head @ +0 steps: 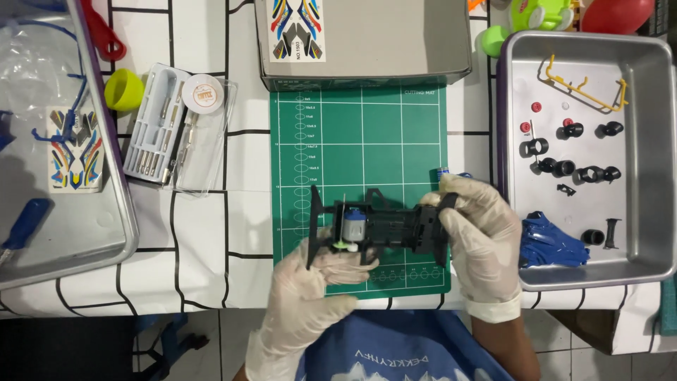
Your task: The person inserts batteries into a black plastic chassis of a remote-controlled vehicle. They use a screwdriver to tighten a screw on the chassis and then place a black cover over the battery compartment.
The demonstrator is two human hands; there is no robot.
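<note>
Matt black plastic chassis, thin translucent rubber gloves, brushed metal tray, matt green mat.

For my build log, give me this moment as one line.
left hand: holds black toy car chassis from below | right hand: grips its right end | under: green cutting mat | right: metal tray, small black parts

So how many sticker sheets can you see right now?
2. One sticker sheet lies in the left metal tray, partly under a clear bag; the other lies on the grey box at the top. More may be hidden.
</note>
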